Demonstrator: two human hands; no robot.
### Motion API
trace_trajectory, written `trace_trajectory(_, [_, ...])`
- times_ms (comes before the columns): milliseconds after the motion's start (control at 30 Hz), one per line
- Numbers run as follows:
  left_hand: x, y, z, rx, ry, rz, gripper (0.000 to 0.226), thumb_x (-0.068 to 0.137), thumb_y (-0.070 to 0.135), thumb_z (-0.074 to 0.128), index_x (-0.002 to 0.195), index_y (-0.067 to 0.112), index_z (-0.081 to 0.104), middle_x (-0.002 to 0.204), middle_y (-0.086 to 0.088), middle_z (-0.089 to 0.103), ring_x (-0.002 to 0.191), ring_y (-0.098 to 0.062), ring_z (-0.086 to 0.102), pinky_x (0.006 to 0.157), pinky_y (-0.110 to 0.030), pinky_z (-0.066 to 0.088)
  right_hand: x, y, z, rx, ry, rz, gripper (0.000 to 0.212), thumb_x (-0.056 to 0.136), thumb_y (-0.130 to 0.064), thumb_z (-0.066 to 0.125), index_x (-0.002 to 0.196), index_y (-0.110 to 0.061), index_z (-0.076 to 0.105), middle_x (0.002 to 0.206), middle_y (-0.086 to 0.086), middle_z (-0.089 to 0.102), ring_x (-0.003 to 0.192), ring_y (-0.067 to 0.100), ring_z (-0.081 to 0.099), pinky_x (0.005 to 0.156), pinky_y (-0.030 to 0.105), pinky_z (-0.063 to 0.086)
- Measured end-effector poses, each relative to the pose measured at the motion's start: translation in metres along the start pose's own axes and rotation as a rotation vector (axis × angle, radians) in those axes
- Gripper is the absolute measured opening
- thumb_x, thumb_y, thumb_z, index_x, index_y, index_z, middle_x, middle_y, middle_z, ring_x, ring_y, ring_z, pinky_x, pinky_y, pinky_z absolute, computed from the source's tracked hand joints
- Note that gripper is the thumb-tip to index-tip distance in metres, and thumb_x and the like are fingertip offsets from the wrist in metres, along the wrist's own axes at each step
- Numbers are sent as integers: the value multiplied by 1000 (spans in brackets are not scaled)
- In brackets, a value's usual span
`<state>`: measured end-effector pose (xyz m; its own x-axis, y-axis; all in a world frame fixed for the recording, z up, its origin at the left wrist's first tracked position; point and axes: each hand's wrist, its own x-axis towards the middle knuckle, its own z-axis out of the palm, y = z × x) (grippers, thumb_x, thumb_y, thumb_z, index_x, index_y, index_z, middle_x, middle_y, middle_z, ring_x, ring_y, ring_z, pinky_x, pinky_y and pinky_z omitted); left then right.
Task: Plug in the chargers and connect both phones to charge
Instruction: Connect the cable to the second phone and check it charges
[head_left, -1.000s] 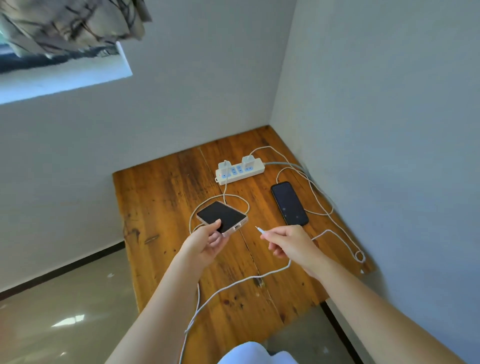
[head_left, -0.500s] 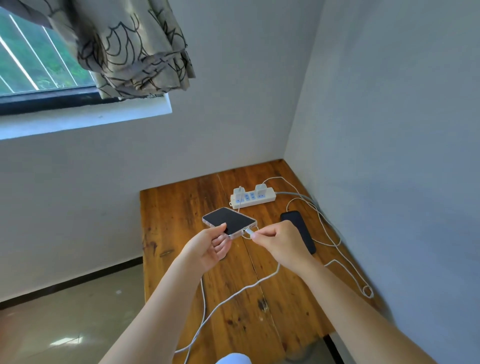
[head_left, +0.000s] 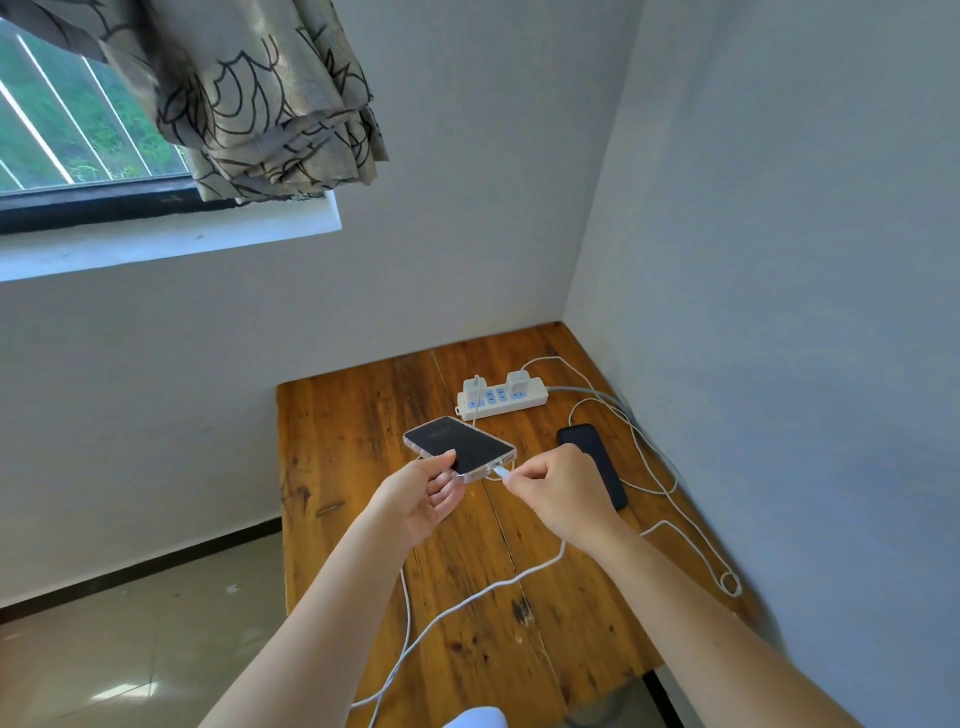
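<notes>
Phones and chargers share a worn brown wooden table (head_left: 363, 519) set into a corner of pale walls. Largest of the task's things, a white power strip with blue sockets (head_left: 503, 399) lies near the back edge with two white charger bricks plugged in, one at its left end (head_left: 474, 385) and one toward its right (head_left: 517, 380). A black phone (head_left: 592, 457) lies flat on the wood to the right, partly behind the right hand (head_left: 563, 493). A phone in a clear pinkish case (head_left: 459, 447) is held above the table, its near corner pinched by the left hand (head_left: 423, 493). Right-hand fingers are closed on a white cable plug (head_left: 500, 471), whose tip sits at the cased phone's bottom edge; whether it is seated I cannot tell
</notes>
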<state>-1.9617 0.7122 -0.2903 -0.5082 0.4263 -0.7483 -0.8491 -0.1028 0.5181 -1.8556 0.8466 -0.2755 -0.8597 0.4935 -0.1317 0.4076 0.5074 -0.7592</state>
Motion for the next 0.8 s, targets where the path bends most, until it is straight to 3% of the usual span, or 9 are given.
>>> trace_trajectory(133, [1, -1, 1, 39, 19, 36, 43, 84, 7, 66, 125, 3, 53, 57, -8, 68, 48, -16, 67, 50, -21, 55, -1, -1, 2, -62, 22, -14, 20, 86, -29, 65, 72, -18, 75, 63, -3, 69, 59, 12, 64, 49, 14, 45])
trace_trajectory(367, [-1, -3, 1, 153, 39, 82, 45, 81, 6, 69, 122, 6, 51, 98, -18, 69, 61, -19, 68, 57, -21, 54, -7, 2, 9, -95, 38, 10, 25, 87, -28, 64, 61, -26, 64, 53, -15, 56, 54, 9, 60, 46, 9, 37])
trace_trajectory(500, [-2, -3, -1, 213, 43, 108, 44, 81, 6, 69, 121, 7, 51, 102, -18, 69, 66, -21, 69, 64, -22, 53, -10, 6, 12, -78, 23, 5, 24, 87, -27, 65, 63, -26, 66, 56, -12, 60, 57, 10, 62, 48, 10, 39])
trace_trajectory(633, [-2, -1, 0, 202, 36, 113, 39, 81, 8, 70, 116, 9, 53, 101, -17, 70, 70, -21, 68, 63, -22, 53, -8, 8, 10, 124, -13, 93, 17, 85, -30, 67, 68, -26, 70, 68, -8, 68, 69, 9, 63, 56, 14, 43])
trace_trajectory(800, [-6, 4, -5, 247, -112, 108, 33, 81, 10, 69, 112, 6, 59, 88, -14, 71, 60, -17, 63, 57, -21, 53, -2, 15, -3, 459, -119, 318, 31, 88, -38, 59, 89, -10, 71, 84, 6, 72, 82, 19, 67, 75, 32, 54])
